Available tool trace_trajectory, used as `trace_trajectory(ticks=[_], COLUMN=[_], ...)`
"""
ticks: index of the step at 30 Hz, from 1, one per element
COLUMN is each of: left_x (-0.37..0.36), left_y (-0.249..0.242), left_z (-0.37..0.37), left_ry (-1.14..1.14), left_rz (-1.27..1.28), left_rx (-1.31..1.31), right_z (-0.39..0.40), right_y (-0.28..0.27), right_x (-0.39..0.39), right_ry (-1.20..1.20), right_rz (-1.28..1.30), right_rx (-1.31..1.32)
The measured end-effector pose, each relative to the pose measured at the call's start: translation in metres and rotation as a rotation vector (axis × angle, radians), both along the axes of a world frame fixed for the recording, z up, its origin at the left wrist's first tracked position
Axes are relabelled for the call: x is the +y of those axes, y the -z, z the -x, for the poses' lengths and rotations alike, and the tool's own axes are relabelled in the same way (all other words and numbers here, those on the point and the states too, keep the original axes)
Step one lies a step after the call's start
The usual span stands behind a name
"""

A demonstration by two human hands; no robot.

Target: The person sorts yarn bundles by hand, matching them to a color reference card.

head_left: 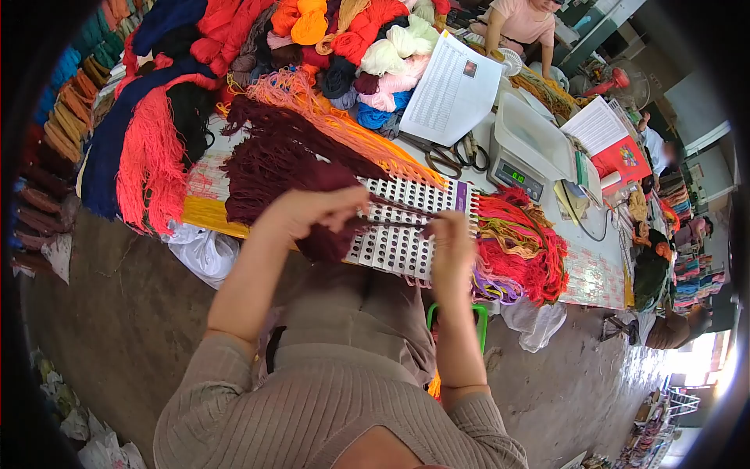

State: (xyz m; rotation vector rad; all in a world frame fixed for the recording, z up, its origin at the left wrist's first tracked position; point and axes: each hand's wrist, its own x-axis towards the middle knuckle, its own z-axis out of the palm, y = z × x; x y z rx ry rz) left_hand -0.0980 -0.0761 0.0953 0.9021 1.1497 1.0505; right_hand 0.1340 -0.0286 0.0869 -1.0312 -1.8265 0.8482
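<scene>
One long table (pixel 598 273) is under all the yarn. The big heap of dark red yarn (pixel 269 148) lies on it, left of the white board (pixel 394 254) with many holes. A pile of bright red and green yarn (pixel 519 250) sits at the board's right edge. The left hand (pixel 320 215) is at the board's left side, by the dark red yarn; it is blurry, so I cannot tell how tight its fingers are. The right hand (pixel 451 242) is apart from it, over the board's right side, and seems to pinch some thin dark strands (pixel 397 224). These stretch above the board between both hands. The step looks like pulling strands straight. The next move seems to need gentle fingers, so nothing tangles.
</scene>
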Motion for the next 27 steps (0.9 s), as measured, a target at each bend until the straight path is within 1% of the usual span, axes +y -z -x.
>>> trace_trajectory(ticks=[1,2,3,4,5,6,7,8,10,12,13,14,15,16,17,18,19,20,21,22,23,24,25,26,27], left_x=[0.003,0.008,0.012,0.015,0.016,0.015,0.012,0.009,0.003,-0.006,-0.012,-0.017,-0.028,-0.035,-0.046,-0.053,-0.052,-0.049,-0.04,-0.029,-0.017,-0.001,0.018,0.03,0.047], left_y=[0.007,0.01,0.014,0.021,0.026,0.031,0.035,0.037,0.036,0.02,0.01,0.002,0.001,-0.012,-0.011,-0.032,-0.061,-0.08,-0.091,-0.094,-0.097,-0.09,-0.068,-0.068,-0.027], left_z=[0.027,0.049,0.08,0.114,0.145,0.174,0.202,0.231,0.283,0.324,0.342,0.368,0.414,0.431,0.467,0.446,0.403,0.364,0.321,0.272,0.228,0.193,0.17,0.115,0.111], left_ry=[0.086,-0.154,-0.158,-0.196,-0.238,-0.339,-0.366,-0.444,-0.556,-0.734,-0.836,-0.988,-0.88,-0.999,-0.871,-0.87,-0.858,-0.633,-0.398,-0.346,-0.299,-0.242,-0.345,-0.616,-0.418], left_rz=[-0.02,0.11,0.026,-0.051,-0.093,-0.095,-0.136,-0.135,-0.117,-0.143,-0.172,-0.227,-0.316,-0.408,-0.585,-0.737,-0.884,-0.937,-0.972,-0.931,-0.899,-0.84,-0.749,-0.476,-0.351], left_rx=[-0.218,-0.398,-0.61,-0.687,-0.762,-0.793,-0.812,-0.806,-0.795,-0.681,-0.726,-0.64,-0.702,-0.753,-0.903,-0.866,-0.824,-0.843,-0.863,-0.862,-0.856,-0.826,-0.684,-0.621,-0.635], right_z=[-0.014,-0.026,-0.037,-0.053,-0.081,-0.1,-0.125,-0.15,-0.186,-0.252,-0.289,-0.351,-0.412,-0.425,-0.42,-0.407,-0.388,-0.371,-0.297,-0.313,-0.254,-0.233,-0.181,-0.136,-0.102], right_y=[-0.005,-0.017,-0.026,-0.036,-0.041,-0.044,-0.044,-0.044,-0.054,-0.047,-0.049,-0.043,-0.045,-0.063,-0.083,-0.101,-0.118,-0.131,-0.142,-0.115,-0.096,-0.065,-0.055,-0.037,-0.008], right_x=[0.017,0.027,0.036,0.044,0.054,0.064,0.078,0.091,0.106,0.139,0.152,0.176,0.192,0.183,0.182,0.18,0.17,0.149,0.134,0.153,0.149,0.156,0.141,0.131,0.132], right_ry=[0.078,0.159,0.138,-0.016,-0.223,-0.155,-0.307,-0.465,-0.294,-0.221,-0.075,0.016,0.257,0.633,0.624,0.625,0.633,0.657,0.745,0.469,0.604,0.586,0.435,0.18,0.047], right_rz=[-0.232,-0.248,-0.084,0.019,0.149,0.203,0.284,0.364,0.433,0.398,0.336,0.229,0.151,-0.014,-0.008,-0.097,-0.187,-0.278,-0.177,-0.171,-0.239,-0.53,-0.001,0.021,-0.051], right_rx=[0.019,0.142,0.466,0.849,1.037,1.228,1.366,1.497,1.462,1.268,1.151,1.019,0.941,0.875,0.869,0.838,0.809,0.776,0.744,0.517,0.414,-0.259,-0.006,-0.03,-0.058])
